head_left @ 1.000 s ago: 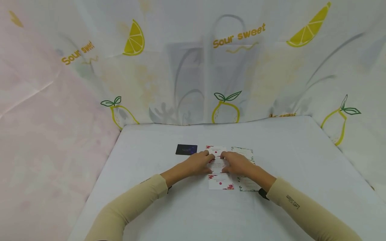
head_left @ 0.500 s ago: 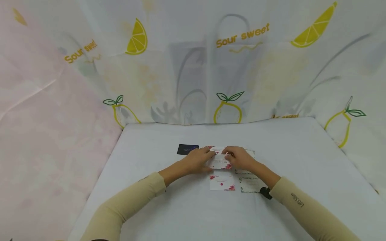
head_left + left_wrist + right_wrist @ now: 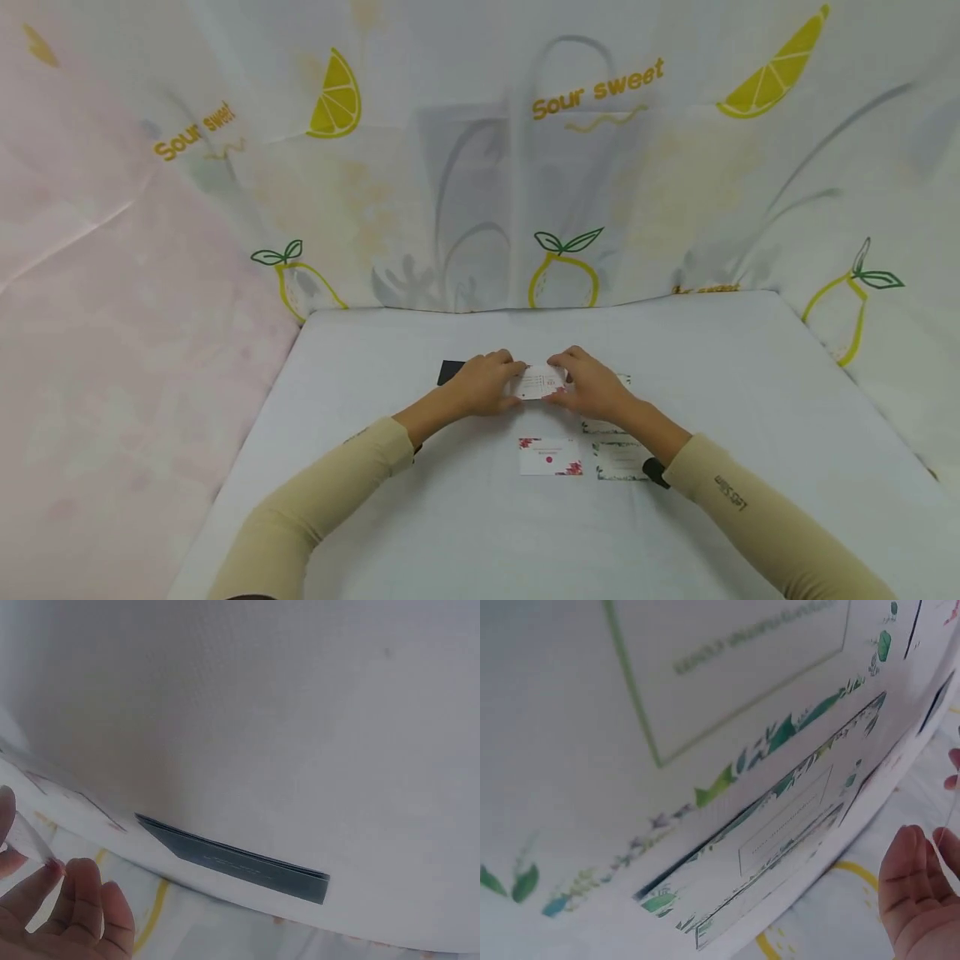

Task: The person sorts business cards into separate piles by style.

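In the head view a white business card (image 3: 538, 382) with red floral corners spans the gap between both hands. My left hand (image 3: 482, 385) pinches its left edge with thumb and fingers. On the other side my right hand (image 3: 594, 387) holds the right edge. The left wrist view shows this card raised in the fingertips, tilted. A second red-cornered card (image 3: 551, 457) lies nearer on the white table. Left of the hands, the dark card stack (image 3: 240, 862) is partly covered by my left hand in the head view.
Cards bordered with green leaves, one of them (image 3: 619, 462) nearest, lie in a column under and beside my right forearm; the right wrist view shows another leaf-bordered card (image 3: 780, 825). A lemon-printed curtain (image 3: 480, 167) hangs behind the table (image 3: 420, 533).
Both hands have taken up a red-flowered card from the middle of its column and moved it away toward the back, over the far card. My left hand now covers more of the dark stack.
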The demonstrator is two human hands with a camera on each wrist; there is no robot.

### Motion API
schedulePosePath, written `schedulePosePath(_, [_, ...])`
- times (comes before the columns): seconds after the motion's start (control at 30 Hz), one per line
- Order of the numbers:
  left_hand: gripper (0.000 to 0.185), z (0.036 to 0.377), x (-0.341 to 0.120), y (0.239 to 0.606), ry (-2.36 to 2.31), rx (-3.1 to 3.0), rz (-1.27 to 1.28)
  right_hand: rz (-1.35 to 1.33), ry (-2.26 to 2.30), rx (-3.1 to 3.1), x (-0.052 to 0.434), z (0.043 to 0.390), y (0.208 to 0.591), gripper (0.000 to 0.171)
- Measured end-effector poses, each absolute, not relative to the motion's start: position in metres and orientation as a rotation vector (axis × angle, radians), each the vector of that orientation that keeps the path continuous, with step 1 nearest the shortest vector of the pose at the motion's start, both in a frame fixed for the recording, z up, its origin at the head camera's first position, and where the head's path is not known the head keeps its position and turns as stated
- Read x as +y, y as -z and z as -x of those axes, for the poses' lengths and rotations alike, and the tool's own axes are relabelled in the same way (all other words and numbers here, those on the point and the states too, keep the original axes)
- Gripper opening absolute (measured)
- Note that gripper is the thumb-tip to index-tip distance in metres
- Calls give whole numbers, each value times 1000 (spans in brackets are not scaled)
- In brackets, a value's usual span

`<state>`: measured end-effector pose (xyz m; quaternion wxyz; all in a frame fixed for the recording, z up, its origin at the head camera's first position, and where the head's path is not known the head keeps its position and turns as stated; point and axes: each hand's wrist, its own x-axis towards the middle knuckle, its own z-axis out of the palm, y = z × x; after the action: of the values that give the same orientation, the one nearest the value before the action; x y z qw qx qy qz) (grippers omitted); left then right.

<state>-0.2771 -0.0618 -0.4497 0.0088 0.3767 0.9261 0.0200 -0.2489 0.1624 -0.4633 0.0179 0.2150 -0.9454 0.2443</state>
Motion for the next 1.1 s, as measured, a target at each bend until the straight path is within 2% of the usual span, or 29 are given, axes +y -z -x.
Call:
schedulePosePath(0.07, [57,281,-62,449,-59,2882,-1155,-663,-701,-2950,161,249,462,59])
schedulePosePath(0.87, [60,321,-52,456,-106,2789,-1067,-516,-573,-3058,156,271,466,63])
schedulePosePath(1.1, [58,325,-46,458,-110,2780,-1070,-497,-539,-3122,154,275,463,59])
